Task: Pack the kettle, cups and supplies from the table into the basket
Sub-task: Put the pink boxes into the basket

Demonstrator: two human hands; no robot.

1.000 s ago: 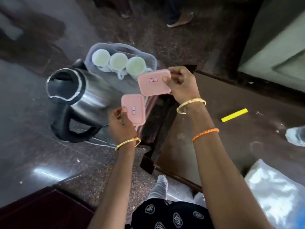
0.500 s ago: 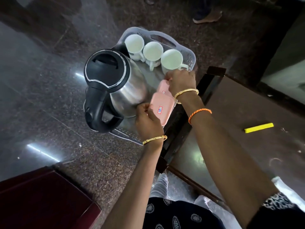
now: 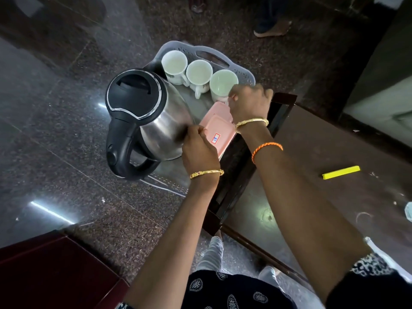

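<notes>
Basket (image 3: 243, 70) on the floor, just beside the worktop (image 3: 312, 175) edge. Already inside: steel electric kettle (image 3: 153, 121) with its black lid and handle toward the near-left, and three white cups (image 3: 198, 73) in a row along the far wall, handles facing the person.

Step in hand: seating the pink lidded containers in the gap between kettle and the basket's right wall.

- Left hand (image 3: 199, 150) grips the near edge of the labelled pink container (image 3: 219, 130), fingers curled at its left rim, knuckles touching or nearly touching the kettle body.
- Right hand (image 3: 249, 101) is curled over the far end of the pink pieces, close to the third cup; what exactly it pinches is hidden under the fingers, likely the second container.

Advice, as judgement: lower the containers flat, lid up, so they do not wedge tilted against the kettle's curved side. Keep the right hand's knuckles off the nearest cup; it could tip. Release only once each box rests on the basket floor.

Yellow strip (image 3: 341, 172) lies on the worktop, well apart; whether it is to be packed is unclear.
</notes>
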